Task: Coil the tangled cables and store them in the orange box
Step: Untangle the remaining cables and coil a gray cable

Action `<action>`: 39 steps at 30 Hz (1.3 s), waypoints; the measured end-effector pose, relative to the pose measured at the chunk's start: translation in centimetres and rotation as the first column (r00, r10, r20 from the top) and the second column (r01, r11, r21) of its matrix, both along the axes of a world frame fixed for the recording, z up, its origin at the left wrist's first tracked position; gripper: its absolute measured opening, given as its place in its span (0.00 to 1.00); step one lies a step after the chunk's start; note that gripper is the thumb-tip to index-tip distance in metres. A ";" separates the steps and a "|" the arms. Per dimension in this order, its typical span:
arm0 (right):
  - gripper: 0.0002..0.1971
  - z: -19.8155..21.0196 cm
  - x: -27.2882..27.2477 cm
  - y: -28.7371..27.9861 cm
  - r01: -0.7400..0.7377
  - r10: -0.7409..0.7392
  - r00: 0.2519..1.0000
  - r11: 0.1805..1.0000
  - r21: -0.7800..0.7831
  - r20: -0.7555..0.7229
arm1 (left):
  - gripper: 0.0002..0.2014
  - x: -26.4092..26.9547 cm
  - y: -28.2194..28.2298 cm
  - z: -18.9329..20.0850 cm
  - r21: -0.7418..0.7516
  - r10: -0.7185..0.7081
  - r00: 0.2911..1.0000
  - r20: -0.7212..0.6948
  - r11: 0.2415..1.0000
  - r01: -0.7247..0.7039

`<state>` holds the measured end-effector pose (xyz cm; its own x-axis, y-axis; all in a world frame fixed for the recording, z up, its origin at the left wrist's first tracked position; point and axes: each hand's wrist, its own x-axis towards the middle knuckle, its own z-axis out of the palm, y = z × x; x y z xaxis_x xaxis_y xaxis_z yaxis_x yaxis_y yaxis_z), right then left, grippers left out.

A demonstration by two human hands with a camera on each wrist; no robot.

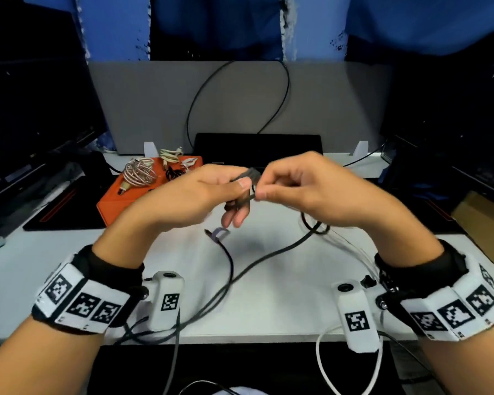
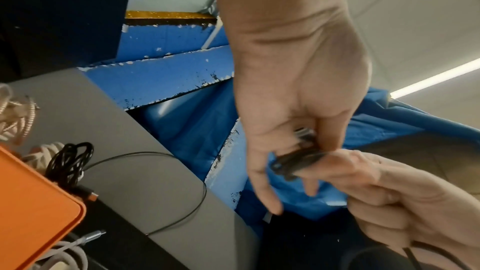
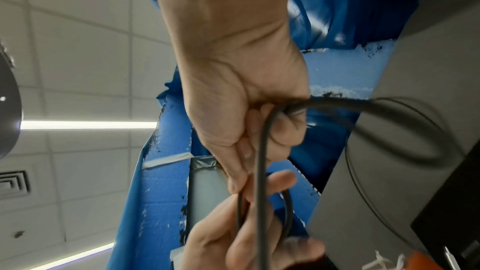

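Both hands are raised above the white table, working one black cable (image 1: pixel 268 256). My left hand (image 1: pixel 228 189) pinches a small wound bundle of it (image 2: pixel 293 161) between thumb and fingers. My right hand (image 1: pixel 264 192) meets it there, pinching the cable (image 3: pixel 259 151), which also runs through its curled fingers. The loose length hangs down to the table, and its plug end with a strap (image 1: pixel 216 233) dangles below the left hand. The orange box (image 1: pixel 117 203) sits at the back left, holding several coiled cables (image 1: pixel 140 172).
A black device (image 1: pixel 257 146) stands behind the hands against a grey partition (image 1: pixel 143 109), a thin black wire (image 1: pixel 194 104) looping up from it. Dark monitors (image 1: pixel 29 109) flank both sides. A white cable (image 1: pixel 325 374) hangs off the near table edge.
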<state>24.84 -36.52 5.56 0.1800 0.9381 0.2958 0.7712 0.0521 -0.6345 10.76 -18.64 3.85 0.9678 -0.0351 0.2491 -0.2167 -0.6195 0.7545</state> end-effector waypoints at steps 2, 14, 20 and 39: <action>0.10 0.6 0.6 -0.4 0.062 -0.055 0.996 0.992 0.111 -0.063 | 0.20 -0.7 0.0 0.3 -0.085 -0.087 0.995 -0.053 0.993 0.082; 0.14 1.2 5.5 -1.5 0.276 -0.276 0.959 0.961 0.011 0.066 | 0.18 -0.4 0.7 1.5 -0.814 -0.079 0.953 0.293 0.502 0.292; 0.07 -1.0 8.8 -1.0 0.398 -0.325 0.896 0.889 -0.226 0.302 | 0.10 -1.4 2.4 2.9 -0.884 0.290 0.874 0.390 0.384 0.267; 0.36 -0.1 -0.3 1.1 0.337 -0.296 0.941 0.857 0.391 -0.163 | 0.13 1.5 -1.7 0.2 -0.655 0.347 0.938 0.000 0.709 -0.262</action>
<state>24.54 -35.44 5.46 0.4927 0.6252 0.6053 0.7282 0.0846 -0.6802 12.22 -20.31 4.06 0.8603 0.4638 0.2118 -0.2125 -0.0513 0.9758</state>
